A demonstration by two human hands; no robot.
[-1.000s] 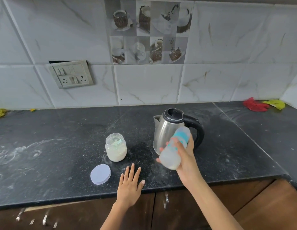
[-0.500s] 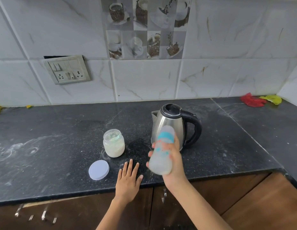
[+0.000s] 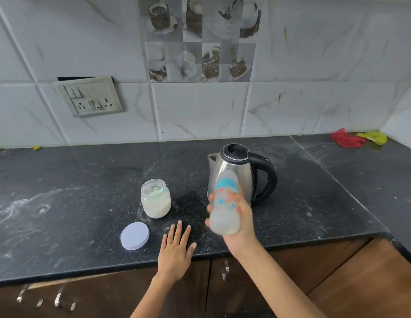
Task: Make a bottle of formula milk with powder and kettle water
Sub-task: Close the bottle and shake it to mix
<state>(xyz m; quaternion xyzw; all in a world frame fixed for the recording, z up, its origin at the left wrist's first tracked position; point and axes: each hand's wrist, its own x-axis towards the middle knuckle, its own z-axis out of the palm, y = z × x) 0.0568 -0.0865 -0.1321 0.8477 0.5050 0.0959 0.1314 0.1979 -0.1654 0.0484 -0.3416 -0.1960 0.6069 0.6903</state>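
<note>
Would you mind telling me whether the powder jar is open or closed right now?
Open: the powder jar has no cover on its mouth, and its lid lies flat on the counter nearby.

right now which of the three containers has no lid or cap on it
The glass jar of powder: its mouth is open and its lilac lid lies flat on the counter beside it. The kettle and bottle are both closed.

The cloudy plastic baby bottle with a teal collar (image 3: 224, 203) is motion-blurred, so its printed markings cannot be read, it covers the lower front of the steel electric kettle with a black handle (image 3: 240, 168), and the frame's bottom edge cuts off both forearms.
</note>
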